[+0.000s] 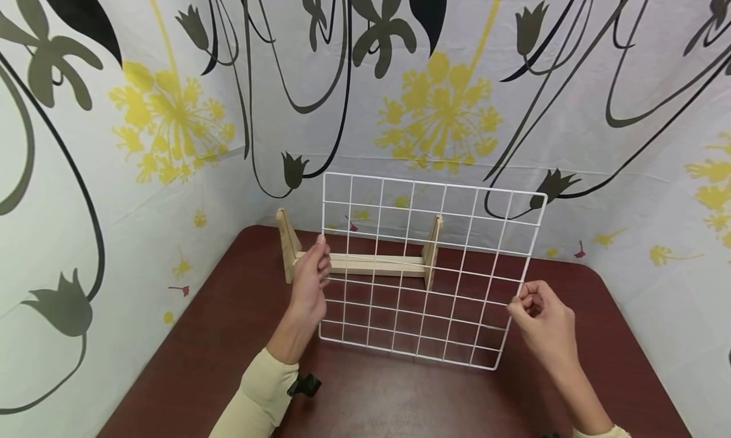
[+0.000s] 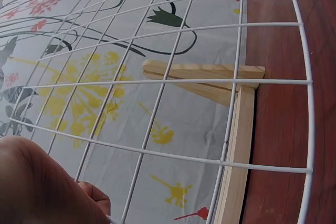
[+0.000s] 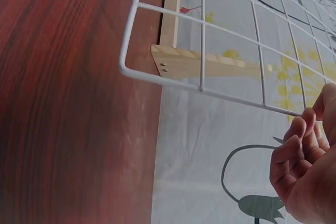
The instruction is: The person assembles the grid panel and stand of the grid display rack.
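Note:
Between both hands a white wire grid panel (image 1: 425, 296) is held up, tilted, in front of a wooden stand (image 1: 365, 265). My left hand (image 1: 309, 279) grips the panel's left edge wire, thumb up along it. On the opposite side my right hand (image 1: 545, 320) pinches the right edge wire between thumb and fingers. The stand has two upright side pieces joined by a long flat bar, seen through the grid. In the right wrist view two screws show at the foot of one side piece (image 3: 194, 64). In the left wrist view the grid wires (image 2: 236, 82) cross in front of the stand.
A dark red-brown table (image 1: 365, 400) carries the stand near its back edge. Behind and to the sides hangs a white cloth (image 1: 354, 139) with flower patterns. A small black device (image 1: 306, 385) sits at the left sleeve.

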Action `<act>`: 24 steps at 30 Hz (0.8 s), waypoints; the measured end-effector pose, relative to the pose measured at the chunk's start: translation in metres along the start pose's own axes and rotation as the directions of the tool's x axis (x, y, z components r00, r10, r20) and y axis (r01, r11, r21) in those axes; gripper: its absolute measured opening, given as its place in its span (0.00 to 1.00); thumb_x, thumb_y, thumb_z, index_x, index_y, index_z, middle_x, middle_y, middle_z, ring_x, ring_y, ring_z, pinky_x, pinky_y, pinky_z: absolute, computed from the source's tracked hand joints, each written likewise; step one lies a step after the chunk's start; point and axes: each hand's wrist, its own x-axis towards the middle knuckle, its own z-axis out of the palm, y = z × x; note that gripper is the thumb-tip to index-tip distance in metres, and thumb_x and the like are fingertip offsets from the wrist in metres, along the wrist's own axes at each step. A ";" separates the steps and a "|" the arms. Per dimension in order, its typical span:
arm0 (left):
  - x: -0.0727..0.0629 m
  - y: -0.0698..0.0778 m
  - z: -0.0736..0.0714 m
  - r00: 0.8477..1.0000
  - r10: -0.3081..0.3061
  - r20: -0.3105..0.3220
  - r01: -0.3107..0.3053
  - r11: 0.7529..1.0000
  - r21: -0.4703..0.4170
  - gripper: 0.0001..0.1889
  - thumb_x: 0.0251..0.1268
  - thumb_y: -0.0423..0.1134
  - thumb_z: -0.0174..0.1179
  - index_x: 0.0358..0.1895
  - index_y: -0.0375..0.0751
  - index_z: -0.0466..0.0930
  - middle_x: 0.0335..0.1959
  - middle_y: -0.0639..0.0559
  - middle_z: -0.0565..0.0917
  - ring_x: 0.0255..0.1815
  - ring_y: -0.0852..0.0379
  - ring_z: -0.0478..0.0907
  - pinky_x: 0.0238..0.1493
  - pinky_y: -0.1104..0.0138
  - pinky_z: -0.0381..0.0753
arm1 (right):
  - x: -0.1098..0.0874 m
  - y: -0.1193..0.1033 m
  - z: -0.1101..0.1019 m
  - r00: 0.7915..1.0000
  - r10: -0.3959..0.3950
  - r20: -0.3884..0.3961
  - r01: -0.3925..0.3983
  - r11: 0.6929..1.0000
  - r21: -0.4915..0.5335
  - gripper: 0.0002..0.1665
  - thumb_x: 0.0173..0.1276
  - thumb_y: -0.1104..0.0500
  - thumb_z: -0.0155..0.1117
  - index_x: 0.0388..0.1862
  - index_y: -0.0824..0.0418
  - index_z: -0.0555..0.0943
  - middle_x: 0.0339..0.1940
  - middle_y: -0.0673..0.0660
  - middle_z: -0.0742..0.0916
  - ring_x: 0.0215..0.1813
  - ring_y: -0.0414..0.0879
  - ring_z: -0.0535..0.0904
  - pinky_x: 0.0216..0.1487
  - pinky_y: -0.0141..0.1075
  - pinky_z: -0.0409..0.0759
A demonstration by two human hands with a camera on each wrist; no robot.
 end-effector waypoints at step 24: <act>-0.005 0.000 0.018 0.967 0.243 0.083 -0.222 0.954 -0.203 0.25 0.77 0.57 0.62 0.23 0.48 0.70 0.17 0.62 0.60 0.20 0.60 0.51 0.29 0.64 0.44 | -0.006 0.002 0.001 0.948 -0.112 -0.297 0.166 0.973 0.163 0.08 0.69 0.68 0.66 0.45 0.70 0.81 0.27 0.33 0.83 0.26 0.23 0.78 0.29 0.15 0.72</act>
